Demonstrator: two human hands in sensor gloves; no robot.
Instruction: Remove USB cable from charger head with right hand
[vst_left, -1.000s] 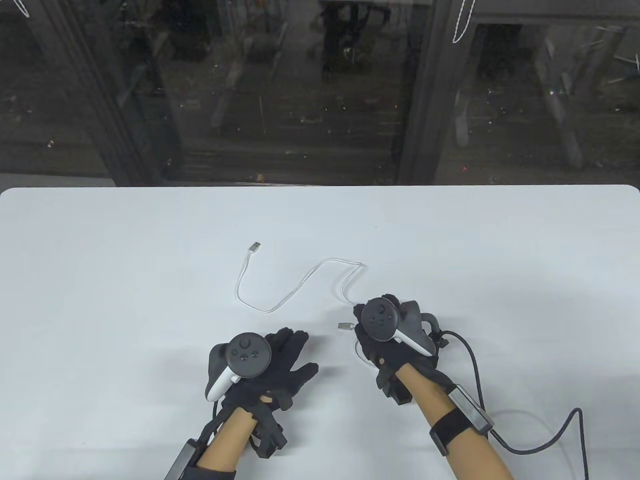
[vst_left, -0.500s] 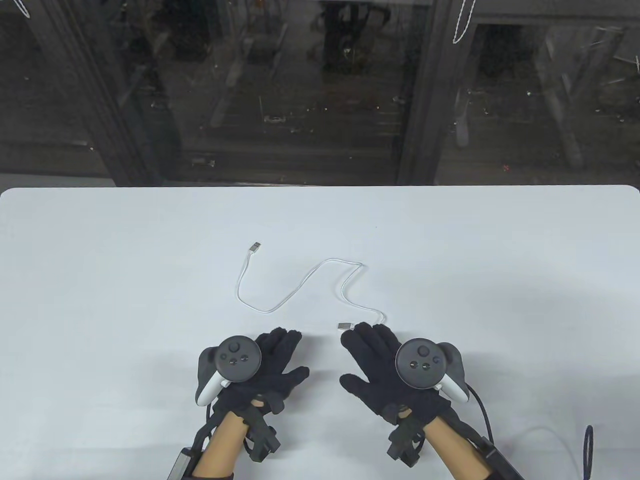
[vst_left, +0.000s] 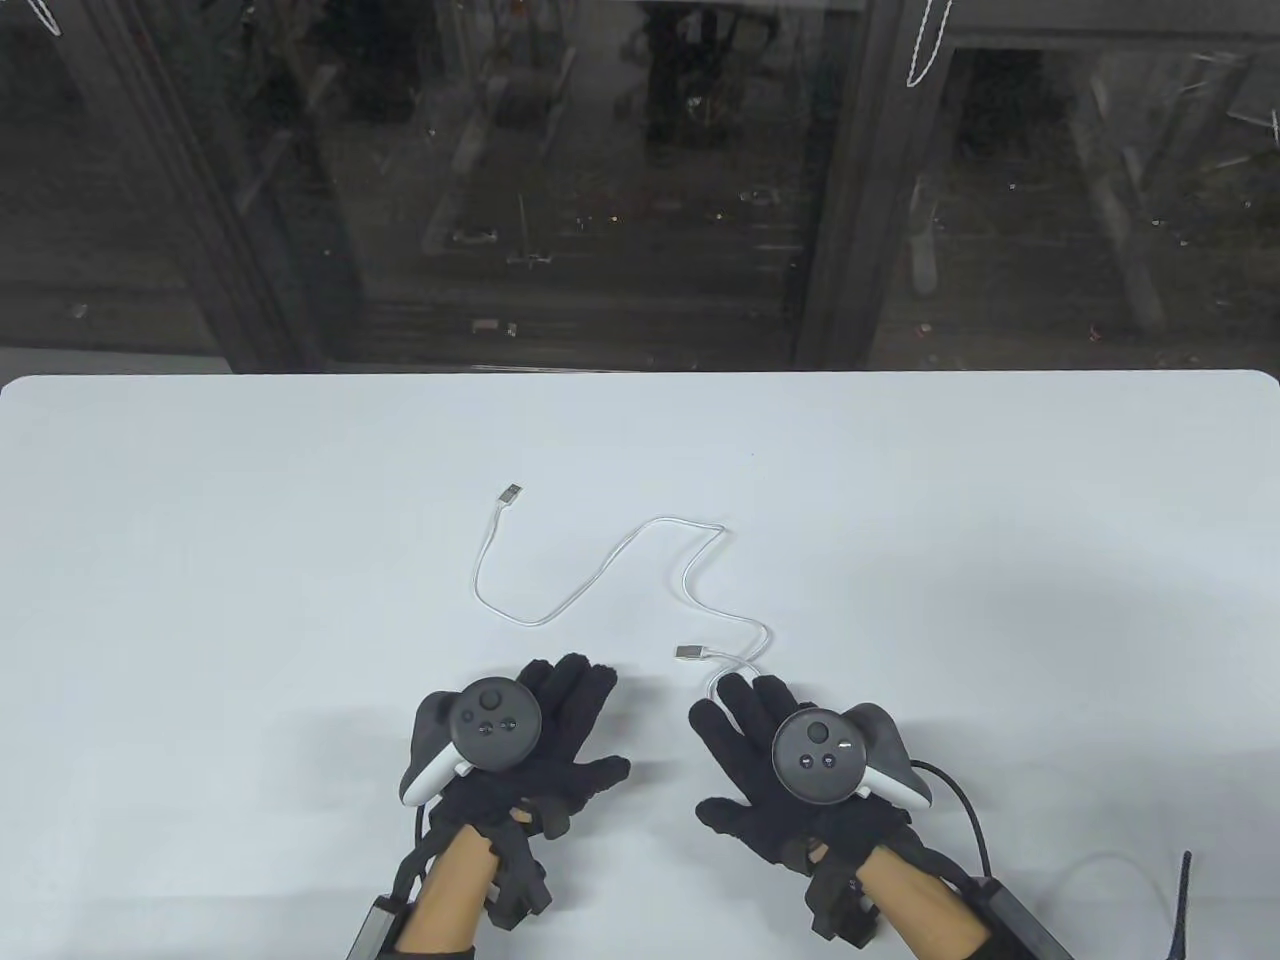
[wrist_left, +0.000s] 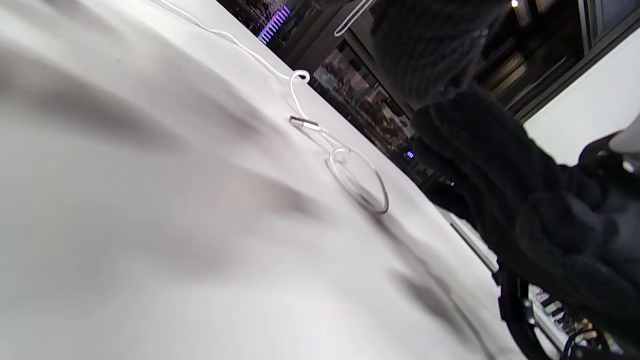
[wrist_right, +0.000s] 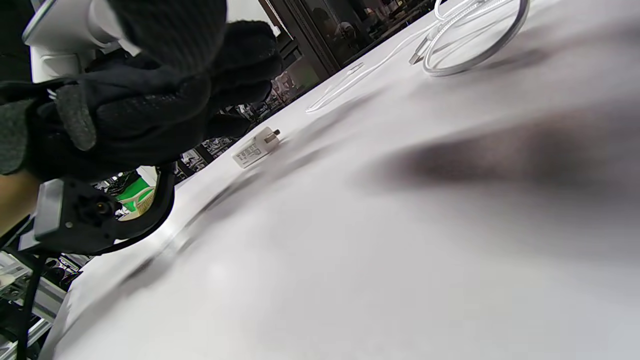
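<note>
Two gloved hands lie flat on the white table (vst_left: 200, 560) near its front edge, fingers spread and pointing away from the person, and neither has hold of anything. The left hand (vst_left: 545, 735) rests apart from the cable, with a grey tracker (vst_left: 480, 725) strapped to its back. The right hand (vst_left: 770, 760) carries its own tracker (vst_left: 830, 760), and its fingertips (vst_left: 735, 690) reach up to a small loop of the white USB cable (vst_left: 600, 570); whether they touch it cannot be told. The cable snakes across the middle of the table, one metal plug (vst_left: 511, 493) lying farther back toward the window and the other plug (vst_left: 688, 652) lying free just beyond the right hand, joined to nothing. From the right wrist camera the small white charger head (wrist_right: 256, 146) shows on the table close beside the left hand, prongs out, well apart from the coiled cable. A dark lead (vst_left: 960, 800) trails off the right wrist.
</note>
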